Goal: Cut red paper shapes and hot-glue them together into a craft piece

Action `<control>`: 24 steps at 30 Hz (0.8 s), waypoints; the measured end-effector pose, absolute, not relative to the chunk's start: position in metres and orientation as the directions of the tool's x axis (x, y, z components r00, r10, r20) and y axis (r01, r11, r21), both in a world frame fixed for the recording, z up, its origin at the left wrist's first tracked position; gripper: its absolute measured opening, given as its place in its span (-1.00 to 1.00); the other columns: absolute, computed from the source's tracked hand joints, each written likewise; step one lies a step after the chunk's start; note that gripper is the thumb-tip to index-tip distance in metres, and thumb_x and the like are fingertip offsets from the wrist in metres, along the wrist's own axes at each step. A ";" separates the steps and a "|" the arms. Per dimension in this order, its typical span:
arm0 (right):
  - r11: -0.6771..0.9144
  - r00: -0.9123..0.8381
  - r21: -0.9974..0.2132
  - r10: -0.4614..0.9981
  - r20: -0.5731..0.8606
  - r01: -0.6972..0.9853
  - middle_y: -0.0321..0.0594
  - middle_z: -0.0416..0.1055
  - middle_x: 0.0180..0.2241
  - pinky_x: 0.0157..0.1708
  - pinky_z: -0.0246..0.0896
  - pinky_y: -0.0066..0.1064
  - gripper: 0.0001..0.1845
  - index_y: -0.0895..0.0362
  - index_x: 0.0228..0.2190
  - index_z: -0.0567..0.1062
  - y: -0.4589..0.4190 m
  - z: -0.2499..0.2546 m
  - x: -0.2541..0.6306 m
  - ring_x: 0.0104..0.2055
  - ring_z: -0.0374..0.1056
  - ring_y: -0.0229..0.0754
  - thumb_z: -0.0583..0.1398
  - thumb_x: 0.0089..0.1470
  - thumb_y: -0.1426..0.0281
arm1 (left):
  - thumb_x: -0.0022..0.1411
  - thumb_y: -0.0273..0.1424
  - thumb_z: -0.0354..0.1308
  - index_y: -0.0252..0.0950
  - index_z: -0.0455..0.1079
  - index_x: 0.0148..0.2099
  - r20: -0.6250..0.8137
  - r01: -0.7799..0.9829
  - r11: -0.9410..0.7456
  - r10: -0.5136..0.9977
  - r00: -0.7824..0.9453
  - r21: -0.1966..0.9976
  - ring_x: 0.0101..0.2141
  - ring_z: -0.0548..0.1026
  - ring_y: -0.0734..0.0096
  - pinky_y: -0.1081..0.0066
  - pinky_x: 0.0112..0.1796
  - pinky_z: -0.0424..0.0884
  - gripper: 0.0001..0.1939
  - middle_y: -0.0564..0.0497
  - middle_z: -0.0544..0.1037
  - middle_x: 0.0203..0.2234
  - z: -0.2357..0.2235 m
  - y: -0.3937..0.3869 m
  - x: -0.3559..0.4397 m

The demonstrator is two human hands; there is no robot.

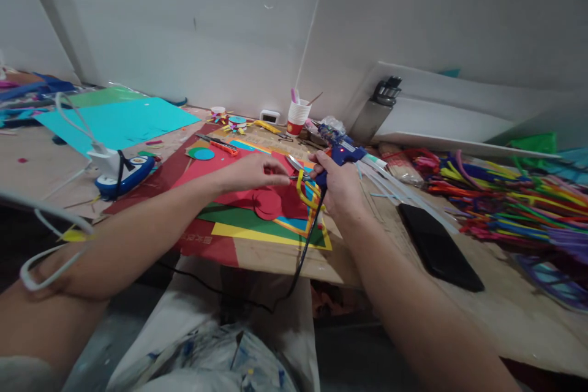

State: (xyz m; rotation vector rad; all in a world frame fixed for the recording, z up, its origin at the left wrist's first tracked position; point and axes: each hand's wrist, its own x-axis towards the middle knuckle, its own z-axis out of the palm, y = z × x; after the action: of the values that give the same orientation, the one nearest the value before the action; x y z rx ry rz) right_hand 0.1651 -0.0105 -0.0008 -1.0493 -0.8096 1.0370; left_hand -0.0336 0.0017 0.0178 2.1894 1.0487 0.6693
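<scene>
Glue gun (345, 152): in your right hand, over the right side of the coloured sheets (220, 214), its black cord (306, 245) dropping past the table edge.
Right hand (337, 180): your forearm came forward and inward, and the fingers were wrapped around the gun's handle.
Left hand (257, 171): your forearm slanted in low over the paper, fingers loosely bent toward the right hand; whether the tips pinched anything could not be told.
Yellow-handled scissors (300, 190): between your hands.
Red discs (267, 204): just below your left fingers.
Phone (438, 245): beside your right forearm.
</scene>
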 end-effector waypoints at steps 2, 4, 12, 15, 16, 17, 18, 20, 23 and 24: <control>0.155 0.321 -0.952 0.945 0.064 -0.265 -0.39 0.32 -0.68 -0.62 0.12 -0.54 -0.85 0.18 -0.55 0.50 -0.011 -0.002 0.166 -0.66 0.19 -0.40 0.29 0.01 0.42 | 0.20 -0.10 0.24 -0.24 0.63 -0.26 0.245 0.553 -0.483 0.859 0.449 0.680 -0.33 0.47 0.34 0.43 -0.28 0.27 -0.68 -0.02 0.61 -0.36 0.031 0.012 -0.054; 0.172 0.314 -0.952 0.945 0.087 -0.255 -0.37 0.36 -0.64 -0.60 0.13 -0.53 -0.84 0.18 -0.57 0.49 -0.011 -0.003 0.166 -0.64 0.20 -0.41 0.30 -0.02 0.41 | 0.15 -0.14 0.29 -0.25 0.60 -0.34 0.222 0.701 -0.398 0.917 0.332 0.592 -0.37 0.43 0.35 0.43 -0.31 0.21 -0.73 -0.01 0.57 -0.45 0.045 0.023 -0.081; 0.146 0.256 -0.961 0.963 0.084 -0.234 -0.41 0.29 -0.68 -0.61 0.10 -0.49 -0.75 0.16 -0.55 0.48 -0.011 -0.011 0.161 -0.63 0.23 -0.35 0.40 -0.14 0.29 | -0.31 -0.32 0.53 -0.24 0.53 -0.43 -0.250 0.958 -0.205 0.935 0.252 0.200 -0.45 0.37 0.34 0.43 -0.38 0.10 -0.67 0.05 0.50 -0.56 0.068 0.022 -0.144; 0.154 0.252 -0.957 0.964 0.091 -0.247 -0.40 0.32 -0.66 -0.61 0.09 -0.49 -0.73 0.17 -0.54 0.48 -0.011 -0.011 0.161 -0.63 0.22 -0.36 0.42 -0.18 0.29 | -0.36 -0.32 0.55 -0.23 0.52 -0.38 -0.324 0.972 -0.195 0.918 0.227 0.130 -0.49 0.37 0.35 0.44 -0.41 0.10 -0.59 0.07 0.51 -0.54 0.062 0.015 -0.146; 0.159 0.250 -0.955 0.964 0.095 -0.252 -0.40 0.33 -0.65 -0.61 0.09 -0.49 -0.73 0.17 -0.54 0.48 -0.011 -0.011 0.161 -0.63 0.22 -0.37 0.42 -0.19 0.29 | -0.38 -0.34 0.55 -0.23 0.51 -0.38 -0.350 0.975 -0.183 0.911 0.218 0.129 -0.50 0.37 0.36 0.44 -0.42 0.10 -0.58 0.07 0.52 -0.54 0.057 0.015 -0.147; 0.163 0.251 -0.954 0.963 0.098 -0.253 -0.40 0.33 -0.64 -0.61 0.10 -0.49 -0.74 0.16 -0.54 0.47 -0.011 -0.011 0.161 -0.64 0.21 -0.38 0.42 -0.19 0.30 | -0.39 -0.37 0.55 -0.23 0.50 -0.39 -0.366 0.973 -0.179 0.904 0.221 0.146 -0.51 0.37 0.37 0.45 -0.43 0.10 -0.58 0.07 0.52 -0.53 0.053 0.015 -0.148; 0.168 0.252 -0.953 0.962 0.104 -0.251 -0.40 0.33 -0.64 -0.61 0.10 -0.49 -0.75 0.16 -0.55 0.47 -0.011 -0.011 0.161 -0.64 0.21 -0.38 0.41 -0.19 0.31 | -0.42 -0.42 0.55 -0.23 0.48 -0.41 -0.356 0.969 -0.181 0.906 0.230 0.165 -0.52 0.36 0.39 0.45 -0.44 0.10 -0.57 0.08 0.51 -0.55 0.048 0.016 -0.149; 0.180 0.254 -0.956 0.960 0.119 -0.232 -0.39 0.33 -0.64 -0.60 0.10 -0.49 -0.76 0.16 -0.56 0.48 -0.011 -0.011 0.161 -0.63 0.21 -0.38 0.40 -0.17 0.31 | -0.43 -0.50 0.54 -0.25 0.46 -0.45 -0.356 0.957 -0.197 0.897 0.264 0.215 -0.54 0.33 0.41 0.47 -0.45 0.08 -0.59 0.10 0.48 -0.59 0.041 0.020 -0.152; 0.183 0.247 -0.957 0.961 0.126 -0.226 -0.39 0.32 -0.66 -0.60 0.10 -0.48 -0.76 0.17 -0.56 0.50 -0.011 -0.012 0.161 -0.64 0.21 -0.38 0.40 -0.17 0.29 | -0.39 -0.52 0.50 -0.25 0.46 -0.52 -0.378 0.917 -0.205 0.863 0.334 0.342 -0.56 0.32 0.42 0.45 -0.47 0.07 -0.68 0.10 0.44 -0.64 0.042 0.024 -0.151; 0.185 0.244 -0.956 0.961 0.128 -0.226 -0.39 0.32 -0.66 -0.61 0.09 -0.48 -0.76 0.17 -0.56 0.50 -0.011 -0.012 0.161 -0.64 0.21 -0.37 0.39 -0.17 0.29 | -0.35 -0.50 0.49 -0.24 0.46 -0.54 -0.380 0.890 -0.208 0.848 0.371 0.405 -0.56 0.33 0.42 0.45 -0.47 0.08 -0.72 0.10 0.44 -0.65 0.045 0.025 -0.149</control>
State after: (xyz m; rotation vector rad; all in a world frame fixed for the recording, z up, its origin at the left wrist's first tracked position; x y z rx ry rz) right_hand 0.1608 -0.0106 -0.0123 -1.0139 -0.9352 1.0366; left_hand -0.1490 0.0249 0.0454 2.0730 1.4950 -0.0987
